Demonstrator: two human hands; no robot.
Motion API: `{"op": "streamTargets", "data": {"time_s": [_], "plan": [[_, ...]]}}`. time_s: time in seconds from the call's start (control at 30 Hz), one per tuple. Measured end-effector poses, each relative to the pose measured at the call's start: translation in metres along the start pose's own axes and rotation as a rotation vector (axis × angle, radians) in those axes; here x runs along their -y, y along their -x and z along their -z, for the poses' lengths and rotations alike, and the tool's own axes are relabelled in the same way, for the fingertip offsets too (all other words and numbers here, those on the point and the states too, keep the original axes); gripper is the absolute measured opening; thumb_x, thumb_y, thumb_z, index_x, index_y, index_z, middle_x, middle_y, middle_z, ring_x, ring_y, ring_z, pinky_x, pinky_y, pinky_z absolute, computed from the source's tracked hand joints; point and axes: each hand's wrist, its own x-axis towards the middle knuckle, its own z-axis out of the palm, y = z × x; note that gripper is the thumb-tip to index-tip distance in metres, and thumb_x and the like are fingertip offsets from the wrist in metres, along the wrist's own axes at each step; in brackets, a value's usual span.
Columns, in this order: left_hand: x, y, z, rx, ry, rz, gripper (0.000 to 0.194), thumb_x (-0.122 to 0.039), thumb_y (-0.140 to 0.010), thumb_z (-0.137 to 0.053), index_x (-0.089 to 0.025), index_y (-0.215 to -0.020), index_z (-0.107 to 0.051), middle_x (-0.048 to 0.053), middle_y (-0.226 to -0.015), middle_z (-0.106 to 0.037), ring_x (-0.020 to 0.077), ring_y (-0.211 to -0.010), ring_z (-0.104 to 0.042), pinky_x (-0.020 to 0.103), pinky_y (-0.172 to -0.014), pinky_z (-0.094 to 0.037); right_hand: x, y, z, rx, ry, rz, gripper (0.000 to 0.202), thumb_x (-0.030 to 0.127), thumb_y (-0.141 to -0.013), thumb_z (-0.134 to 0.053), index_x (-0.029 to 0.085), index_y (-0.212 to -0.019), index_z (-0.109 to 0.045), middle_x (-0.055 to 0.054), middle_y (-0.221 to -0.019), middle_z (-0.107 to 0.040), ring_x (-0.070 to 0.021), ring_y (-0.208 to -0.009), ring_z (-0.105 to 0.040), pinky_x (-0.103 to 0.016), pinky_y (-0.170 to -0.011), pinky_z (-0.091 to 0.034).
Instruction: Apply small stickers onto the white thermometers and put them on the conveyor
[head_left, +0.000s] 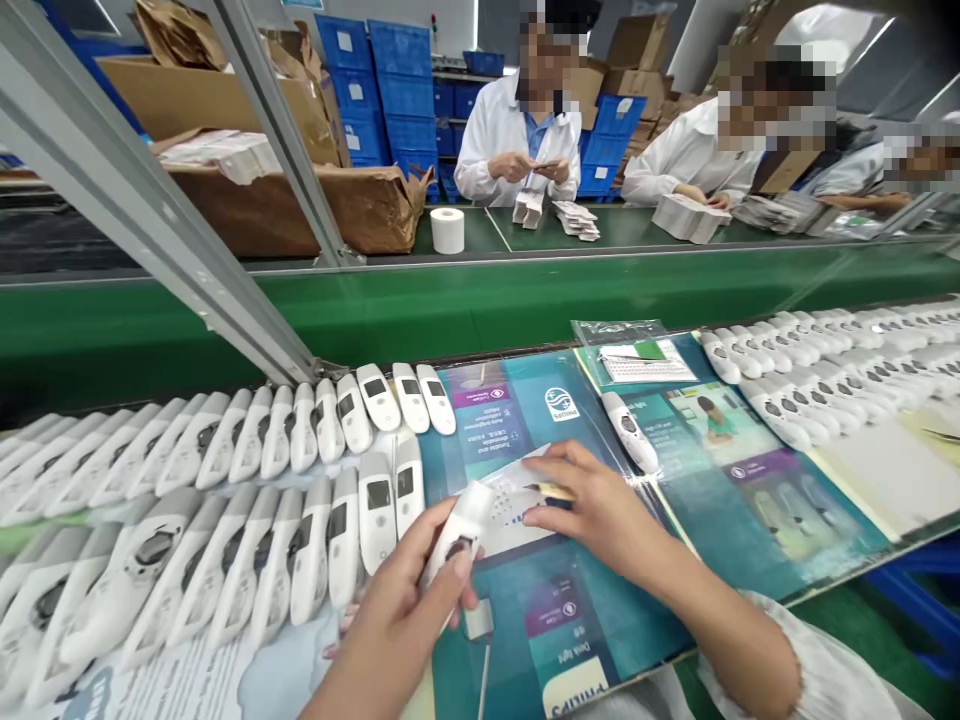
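At lower centre, the white device (pixel 471 510) clamped in the left hand (pixel 401 610) could be scratched if the pointed tool (pixel 555 491), held apart in the right hand (pixel 604 515), were let slip.

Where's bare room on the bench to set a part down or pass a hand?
Best patch: the teal printed sheet, between the lone white plastic handheld device and the pale sheet at far right. Smaller one: between left hand and right hand. Crowded: left side, packed with grey-ended white devices, and upper right, full of white device rows.
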Motion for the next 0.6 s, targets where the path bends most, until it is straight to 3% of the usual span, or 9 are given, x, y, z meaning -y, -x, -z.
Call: {"op": "streamTargets", "data": {"time_s": [0.1,0.17,0.3,0.43,0.53,0.6], "plan": [[0.005,-0.017,-0.003,0.087,-0.074,-0.036,0.058,-0.048,-0.095,-0.048,-0.022,-0.146,-0.041,0.001,-0.084,-0.065,0.021,-0.077,-0.059,0.032,-0.074,-0.047,0.005,0.009,0.008,-0.063,-0.083,-0.039,0.043,0.048,-0.1,-0.053,0.024,-0.135,-0.06,-0.009,-0.112,-0.063,-0.0227,-0.099,-0.068,-0.039,-0.088,-0.056],[0.008,-0.025,-0.006,0.084,-0.094,-0.081,0.056,-0.044,-0.094,-0.05,-0.023,-0.145,-0.042,0.004,-0.096,-0.067,0.0224,-0.084,-0.061,0.034,-0.078,-0.047,0.007,0.01,0.011,-0.08,-0.129,-0.03,0.04,0.045,-0.106,-0.037,0.025,-0.131,-0.061,-0.008,-0.105,-0.064,-0.0208,-0.095,-0.067,-0.036,-0.084,-0.055],[0.007,-0.034,-0.016,-0.065,-0.027,-0.119,0.056,-0.05,-0.093,-0.052,-0.023,-0.142,-0.044,0.008,-0.114,-0.067,0.0247,-0.095,-0.063,0.036,-0.085,-0.051,0.012,0.01,0.011,-0.142,-0.051,0.028,0.03,0.033,-0.106,-0.037,0.024,-0.117,-0.065,-0.007,-0.1,-0.067,-0.022,-0.094,-0.065,-0.037,-0.083,-0.052],[0.011,-0.04,-0.026,-0.231,0.025,-0.132,0.055,-0.057,-0.093,-0.053,-0.028,-0.14,-0.047,0.006,-0.136,-0.062,0.027,-0.123,-0.06,0.035,-0.1,-0.05,0.009,0.013,0.009,-0.175,0.086,0.073,0.025,0.026,-0.105,-0.04,0.023,-0.108,-0.065,-0.006,-0.099,-0.067,-0.0222,-0.092,-0.065,-0.036,-0.082,-0.051],[0.025,-0.047,-0.023,-0.232,-0.052,-0.074,0.061,-0.066,-0.088,-0.056,-0.034,-0.139,-0.05,0.002,-0.143,-0.06,0.029,-0.13,-0.058,0.031,-0.09,-0.057,-0.017,0.017,0.016,-0.404,0.132,-0.149,0.02,0.036,-0.099,-0.055,0.023,-0.11,-0.065,-0.007,-0.102,-0.067,-0.0226,-0.089,-0.066,-0.034,-0.076,-0.052],[0.037,-0.053,-0.019,-0.236,-0.102,-0.07,0.061,-0.065,-0.088,-0.057,-0.033,-0.139,-0.05,0.002,-0.137,-0.065,0.03,-0.126,-0.061,0.03,-0.082,-0.061,-0.043,0.02,0.025,-0.58,0.173,-0.373,0.032,0.043,-0.094,-0.063,0.021,-0.117,-0.066,-0.009,-0.108,-0.067,-0.0259,-0.093,-0.067,-0.036,-0.078,-0.052]]}}
